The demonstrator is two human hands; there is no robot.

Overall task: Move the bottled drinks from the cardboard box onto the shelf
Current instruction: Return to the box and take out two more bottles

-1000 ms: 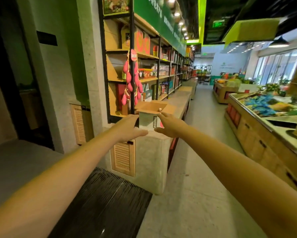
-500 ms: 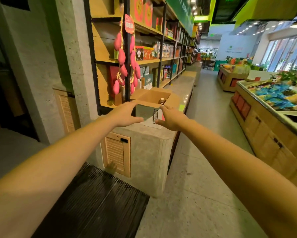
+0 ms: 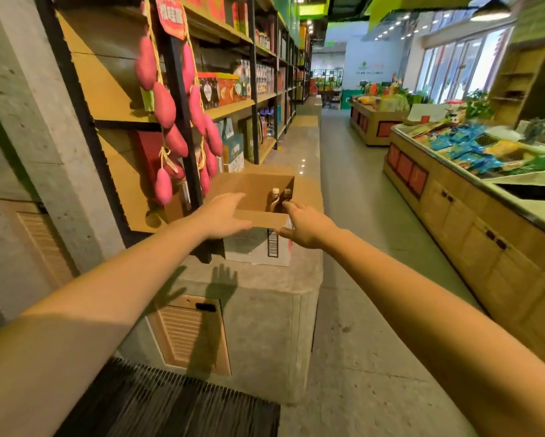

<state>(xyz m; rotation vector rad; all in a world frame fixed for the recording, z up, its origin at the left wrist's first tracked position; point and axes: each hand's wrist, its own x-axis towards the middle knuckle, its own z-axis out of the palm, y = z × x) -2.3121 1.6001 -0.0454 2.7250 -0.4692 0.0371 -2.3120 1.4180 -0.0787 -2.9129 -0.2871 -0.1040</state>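
The left hand (image 3: 223, 216) is held out palm down, fingers straight and a little spread. It lies over the near-left rim of the cardboard box (image 3: 252, 247), at about eight o'clock of the open top, and clasps nothing. The right hand (image 3: 307, 227) meets the box at its five o'clock corner. Its thumb lies along the printed front wall beside a barcode, and its fingers (image 3: 289, 205) curl over the rim just beside the bottles. I cannot tell whether they actually squeeze the cardboard. The box stands with its flaps open on a concrete ledge (image 3: 264, 285), at twelve o'clock from the person. Inside it, two bottles (image 3: 275, 201) of dark brown drink stand upright and close together, in the four o'clock part of the opening. The shelf (image 3: 113, 99), wooden boards in a black frame, rises at ten o'clock from the box. A string of pink sweet potatoes (image 3: 165, 105) hangs down the frame's upright post, near the box's eleven o'clock. At six o'clock below the ledge sits a louvred door (image 3: 189, 339), with a black mat (image 3: 170, 402) on the floor before it. Well apart at three o'clock, across the aisle, runs a wooden display counter (image 3: 454, 197) bearing packaged goods.
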